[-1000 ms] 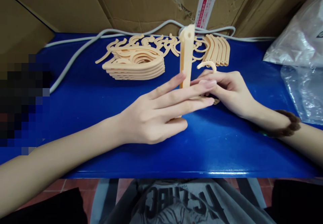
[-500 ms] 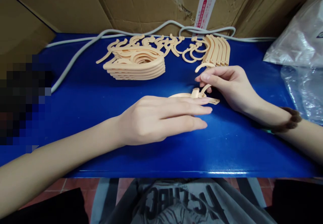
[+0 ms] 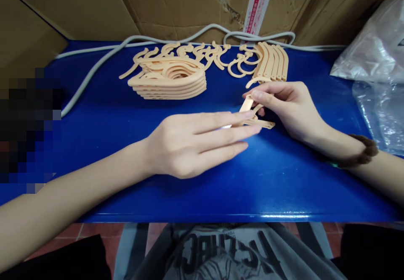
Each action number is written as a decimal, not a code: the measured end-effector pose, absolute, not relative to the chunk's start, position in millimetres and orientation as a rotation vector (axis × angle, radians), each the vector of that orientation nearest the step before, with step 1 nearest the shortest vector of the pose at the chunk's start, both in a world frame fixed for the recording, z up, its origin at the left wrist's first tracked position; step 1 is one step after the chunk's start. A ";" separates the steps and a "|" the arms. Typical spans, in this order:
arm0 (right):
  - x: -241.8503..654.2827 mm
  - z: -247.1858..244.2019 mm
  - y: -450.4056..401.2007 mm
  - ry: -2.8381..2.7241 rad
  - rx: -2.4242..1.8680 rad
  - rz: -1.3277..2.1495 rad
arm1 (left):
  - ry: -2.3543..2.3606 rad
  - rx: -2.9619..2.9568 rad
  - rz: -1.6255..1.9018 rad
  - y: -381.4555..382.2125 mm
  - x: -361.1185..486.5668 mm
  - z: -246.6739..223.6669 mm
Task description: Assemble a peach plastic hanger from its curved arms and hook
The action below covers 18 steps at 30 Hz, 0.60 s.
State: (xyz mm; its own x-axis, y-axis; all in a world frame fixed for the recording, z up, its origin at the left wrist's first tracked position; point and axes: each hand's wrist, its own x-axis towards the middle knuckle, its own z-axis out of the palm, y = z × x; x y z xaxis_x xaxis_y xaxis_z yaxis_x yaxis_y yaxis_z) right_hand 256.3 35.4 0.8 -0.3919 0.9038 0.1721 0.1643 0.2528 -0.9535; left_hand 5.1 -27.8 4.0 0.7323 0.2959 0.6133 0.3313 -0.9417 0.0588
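Note:
A cream plastic folding clothes hanger [image 3: 260, 123], partly hidden, is between my hands above the blue table. My left hand [image 3: 192, 145] reaches across it with long, straight fingers; the index and middle fingertips lie against the hanger, and the thumb is out of sight behind. Thumb and fingers of my right hand [image 3: 280, 103] are pinched at the hook end, beside a short flat arm that sticks up. A curved cream hook tip shows just above the right fingers.
Folded hanger pieces [image 3: 167, 82] are stacked at the back left. Loose hooks [image 3: 217, 57] and a row of curved arms [image 3: 271, 61] lie behind my hands. A grey cable [image 3: 94, 76] runs along the cardboard [image 3: 176, 6]. Clear plastic bags [image 3: 372, 57] lie at right.
The short flat arm of the hanger now stands farther up, tilted toward my right thumb. My left hand has drawn slightly left and its fingers have come lower. My right hand stays nearly in place.

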 end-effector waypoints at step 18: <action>258.4 -4.4 42.2 -1.581 -0.886 1.298 | -1.109 -2.608 -0.885 -14.5 3.1 5.6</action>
State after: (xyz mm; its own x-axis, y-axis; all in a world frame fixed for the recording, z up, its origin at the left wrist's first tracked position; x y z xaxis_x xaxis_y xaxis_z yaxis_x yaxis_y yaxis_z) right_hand 258.4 42.2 -4.4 -0.3569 0.9151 0.1879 -0.0060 0.1989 -0.9800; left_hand 3.1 -14.5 5.6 0.5468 0.6001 0.5838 0.7025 -0.7082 0.0700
